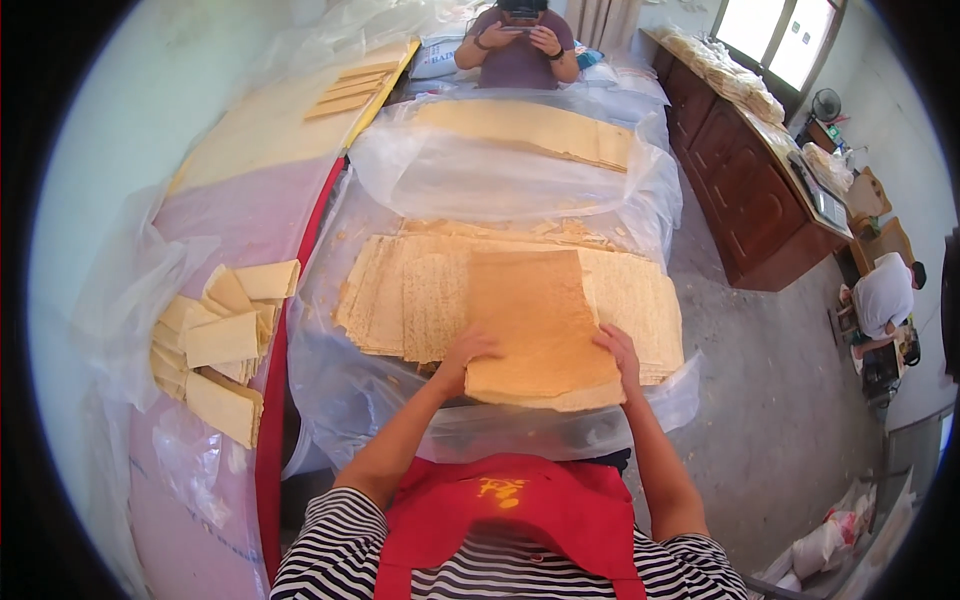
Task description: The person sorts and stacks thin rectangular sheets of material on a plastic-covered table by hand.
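Between my hands is a tan, thin flatbread-like sheet stack (530, 330), roughly rectangular with rough edges. My left hand (466, 360) grips its left edge, fingers resting on the top. At the opposite edge, my right hand (618, 352) has its fingers curled against the side. The held sheets lie over or just above a wide row of paler, speckled sheets (410, 295) fanned across the plastic-covered table. Whether they touch that row I cannot tell. How many sheets I hold is also unclear.
Clear plastic film (330, 400) covers the table, with more sheets (530, 130) at its far end. Folded sheets (222, 340) lie piled on a pink surface to the left. A person (518, 45) stands opposite; another person (884, 295) is at far right. Brown cabinets (740, 180) line the right.
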`<action>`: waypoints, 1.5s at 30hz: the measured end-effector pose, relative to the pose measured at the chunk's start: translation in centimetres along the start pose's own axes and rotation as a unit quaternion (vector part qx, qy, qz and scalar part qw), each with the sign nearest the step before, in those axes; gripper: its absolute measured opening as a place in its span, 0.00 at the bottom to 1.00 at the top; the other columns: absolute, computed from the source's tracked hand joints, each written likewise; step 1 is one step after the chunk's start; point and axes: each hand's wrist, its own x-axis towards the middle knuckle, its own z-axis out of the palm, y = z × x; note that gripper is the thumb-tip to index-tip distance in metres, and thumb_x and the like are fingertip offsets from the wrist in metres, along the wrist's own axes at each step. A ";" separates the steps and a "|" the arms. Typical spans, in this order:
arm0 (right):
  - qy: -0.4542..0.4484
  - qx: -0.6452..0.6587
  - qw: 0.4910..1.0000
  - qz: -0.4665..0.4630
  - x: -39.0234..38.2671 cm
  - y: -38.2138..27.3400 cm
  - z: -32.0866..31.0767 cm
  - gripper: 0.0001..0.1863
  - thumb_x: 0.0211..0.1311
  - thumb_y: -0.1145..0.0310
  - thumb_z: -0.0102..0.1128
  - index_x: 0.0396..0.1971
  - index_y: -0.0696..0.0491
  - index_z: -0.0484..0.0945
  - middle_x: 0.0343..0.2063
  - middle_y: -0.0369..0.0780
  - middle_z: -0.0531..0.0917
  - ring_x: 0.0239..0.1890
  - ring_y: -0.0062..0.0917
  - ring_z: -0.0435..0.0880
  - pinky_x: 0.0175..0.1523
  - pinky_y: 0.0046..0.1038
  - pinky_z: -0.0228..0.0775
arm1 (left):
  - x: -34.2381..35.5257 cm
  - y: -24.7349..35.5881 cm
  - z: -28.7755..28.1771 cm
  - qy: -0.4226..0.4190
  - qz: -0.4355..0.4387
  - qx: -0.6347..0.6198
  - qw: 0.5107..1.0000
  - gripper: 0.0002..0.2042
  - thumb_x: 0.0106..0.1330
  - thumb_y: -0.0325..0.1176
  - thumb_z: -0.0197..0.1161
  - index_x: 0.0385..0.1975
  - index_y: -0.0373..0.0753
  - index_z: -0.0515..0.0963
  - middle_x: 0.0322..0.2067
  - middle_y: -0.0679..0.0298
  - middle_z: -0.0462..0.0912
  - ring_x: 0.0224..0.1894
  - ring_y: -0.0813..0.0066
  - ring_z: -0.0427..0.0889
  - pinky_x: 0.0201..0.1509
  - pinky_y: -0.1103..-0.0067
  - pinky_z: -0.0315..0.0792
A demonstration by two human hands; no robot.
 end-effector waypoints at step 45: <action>0.199 0.363 0.903 0.111 3.5 -12.9 -7.0 0.22 0.57 0.74 0.56 0.52 0.59 0.67 0.48 0.39 0.76 0.52 0.26 0.73 0.57 0.28 0.63 | 5.3 5.2 -3.9 -0.057 -0.272 -0.308 0.910 0.37 0.51 0.40 0.67 0.60 0.33 0.59 0.56 0.52 0.66 0.60 0.66 0.64 0.62 0.74 0.58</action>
